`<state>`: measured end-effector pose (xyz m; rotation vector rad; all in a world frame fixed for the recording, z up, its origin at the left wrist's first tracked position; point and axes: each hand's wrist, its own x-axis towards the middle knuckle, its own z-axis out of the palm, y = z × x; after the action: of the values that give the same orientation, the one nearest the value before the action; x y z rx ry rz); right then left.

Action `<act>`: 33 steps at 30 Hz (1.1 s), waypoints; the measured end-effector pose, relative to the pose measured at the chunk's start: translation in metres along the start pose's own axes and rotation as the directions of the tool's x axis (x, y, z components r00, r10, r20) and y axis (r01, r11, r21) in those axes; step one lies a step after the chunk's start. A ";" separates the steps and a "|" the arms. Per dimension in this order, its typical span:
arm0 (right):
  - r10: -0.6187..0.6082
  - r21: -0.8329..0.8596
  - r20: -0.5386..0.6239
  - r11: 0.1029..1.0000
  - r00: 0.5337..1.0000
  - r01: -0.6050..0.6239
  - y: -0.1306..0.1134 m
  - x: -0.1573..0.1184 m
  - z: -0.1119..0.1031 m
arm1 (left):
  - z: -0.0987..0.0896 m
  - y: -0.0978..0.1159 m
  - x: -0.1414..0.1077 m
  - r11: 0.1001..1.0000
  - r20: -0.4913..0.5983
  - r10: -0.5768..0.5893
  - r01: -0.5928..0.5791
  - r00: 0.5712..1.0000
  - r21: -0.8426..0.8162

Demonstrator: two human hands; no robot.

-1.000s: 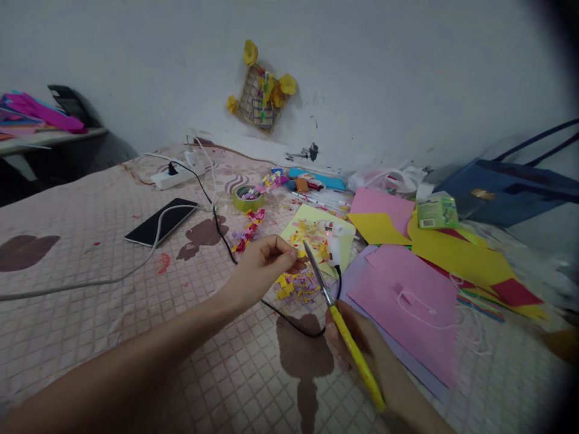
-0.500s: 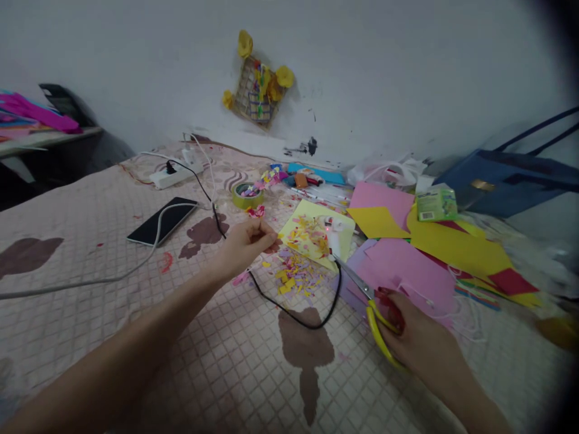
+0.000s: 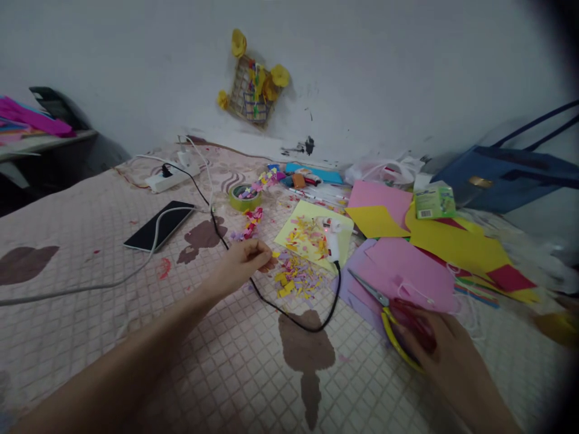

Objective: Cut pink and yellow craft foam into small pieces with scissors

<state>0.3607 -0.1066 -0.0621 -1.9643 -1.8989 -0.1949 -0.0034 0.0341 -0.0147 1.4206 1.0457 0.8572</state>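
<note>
My left hand [image 3: 242, 262] is closed in a pinch, with a small yellow paper piece [image 3: 275, 254] showing at its fingertips. Beside it lies a pile of cut scraps [image 3: 294, 282] in yellow, pink and purple. My right hand [image 3: 452, 346] has its fingers over the red and yellow handles of a pair of scissors [image 3: 384, 299], whose blades look closed and point toward the pile over purple paper. Between the hands, a white glue gun [image 3: 332, 241] with a red light rests on a pale yellow sheet [image 3: 301, 214] strewn with scraps.
The glue gun's black cord [image 3: 312, 329] loops across the cloth. At left are a phone [image 3: 158, 226] and a power strip [image 3: 172, 176]. Green tape [image 3: 244, 199] holds small pieces. Pink paper [image 3: 407, 271], yellow sheets [image 3: 456, 247] and a blue bag [image 3: 511, 181] lie at right.
My right hand has moved right and toward me with the scissors, away from the glue gun. My left hand has come slightly nearer, uncovering more pink and red pieces behind it.
</note>
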 end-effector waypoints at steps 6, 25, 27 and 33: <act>-0.007 0.104 -0.021 0.995 1.000 0.010 -0.030 0.015 -0.028 | -0.002 0.008 -0.006 0.995 0.002 0.071 -0.071 0.997 0.066; -0.175 0.646 0.120 0.761 0.977 0.057 -0.149 0.045 0.027 | -0.021 0.014 -0.005 0.981 0.042 0.026 -0.033 0.999 0.191; -0.131 0.628 0.120 0.778 0.984 0.027 -0.141 0.045 0.026 | -0.024 0.010 -0.003 0.969 0.036 0.015 -0.023 0.999 0.244; -0.093 0.635 0.154 0.772 0.984 -0.026 -0.138 0.046 0.022 | -0.030 0.002 0.001 0.894 0.085 -0.008 -0.031 0.996 0.448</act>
<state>0.2241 -0.0560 -0.0388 -1.5066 -1.7771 0.5723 -0.0305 0.0458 -0.0093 1.8336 1.2219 0.5731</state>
